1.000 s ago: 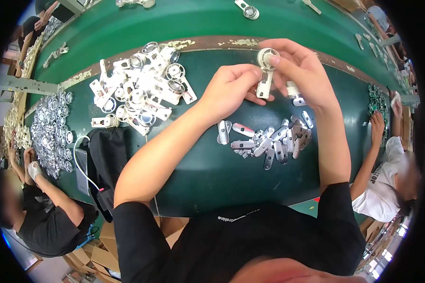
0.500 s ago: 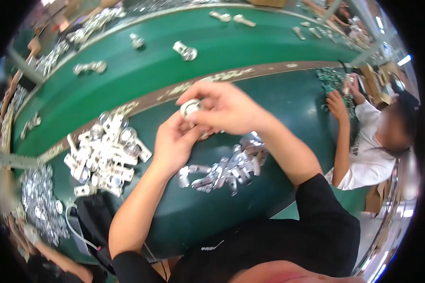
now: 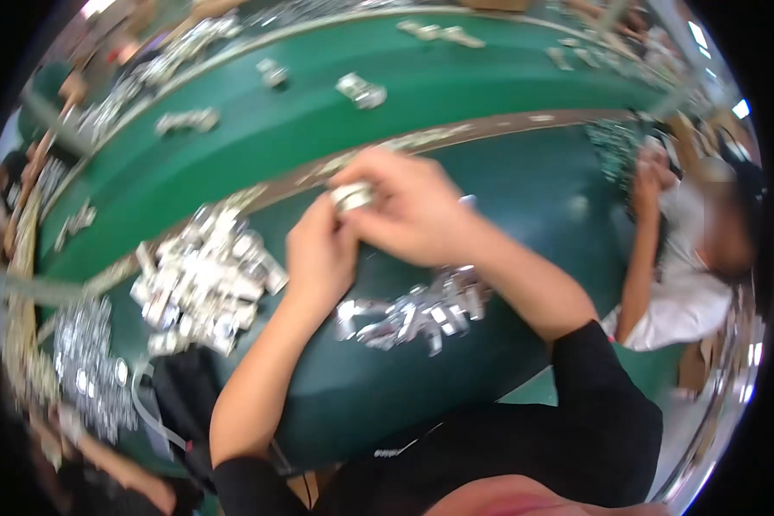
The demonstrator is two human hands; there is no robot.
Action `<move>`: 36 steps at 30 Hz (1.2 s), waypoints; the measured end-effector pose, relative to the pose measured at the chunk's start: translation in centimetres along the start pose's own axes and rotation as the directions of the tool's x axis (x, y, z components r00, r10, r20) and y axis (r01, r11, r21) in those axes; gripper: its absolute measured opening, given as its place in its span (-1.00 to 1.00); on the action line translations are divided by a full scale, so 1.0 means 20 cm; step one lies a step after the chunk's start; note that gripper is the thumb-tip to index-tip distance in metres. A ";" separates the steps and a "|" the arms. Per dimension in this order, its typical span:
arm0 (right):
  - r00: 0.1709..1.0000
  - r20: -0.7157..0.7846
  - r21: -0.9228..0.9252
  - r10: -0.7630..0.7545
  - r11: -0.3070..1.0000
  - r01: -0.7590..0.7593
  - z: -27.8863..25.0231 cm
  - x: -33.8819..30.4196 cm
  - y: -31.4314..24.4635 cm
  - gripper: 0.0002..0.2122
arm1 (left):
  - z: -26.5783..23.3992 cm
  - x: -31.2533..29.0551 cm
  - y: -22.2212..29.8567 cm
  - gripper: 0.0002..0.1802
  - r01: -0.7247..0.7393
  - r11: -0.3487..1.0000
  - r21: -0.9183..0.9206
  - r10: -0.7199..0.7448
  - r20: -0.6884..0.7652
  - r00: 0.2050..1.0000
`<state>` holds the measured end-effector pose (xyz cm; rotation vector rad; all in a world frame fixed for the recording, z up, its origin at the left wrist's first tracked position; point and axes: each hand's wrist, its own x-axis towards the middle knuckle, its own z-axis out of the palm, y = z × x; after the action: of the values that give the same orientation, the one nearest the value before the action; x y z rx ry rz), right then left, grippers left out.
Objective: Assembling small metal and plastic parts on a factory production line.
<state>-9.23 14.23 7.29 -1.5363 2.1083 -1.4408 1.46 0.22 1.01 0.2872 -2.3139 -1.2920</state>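
My right hand grips a small white part with a rounded end between thumb and fingers. Close against it, my left hand is closed at the part's lower side, its fingertips partly hidden. Motion blurs the part, so its exact kind cannot be told. To the left of my left hand lies a heap of white parts with shiny round ends. Below my hands a smaller row of shiny silver pieces rests on the dark green table.
Beyond the table runs a green belt carrying several white parts. At left are a heap of shiny clear pieces and a black bag. A co-worker sits at right beside green pieces.
The whole view has shifted slightly, moving the surroundings to the right in the picture. The white part has turned between my fingers, and my hands have drawn closer around it.
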 end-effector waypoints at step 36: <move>0.938 -0.324 -0.199 0.125 0.960 -0.196 -0.31 0.14 0.41 -0.74 | -0.13 0.77 -0.28 -0.01 0.224 0.964 0.143 -0.184 -0.251 0.950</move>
<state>-19.53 15.77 5.33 -1.2288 2.5959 -1.5062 -10.78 -10.83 2.00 0.7161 -2.2354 -1.0860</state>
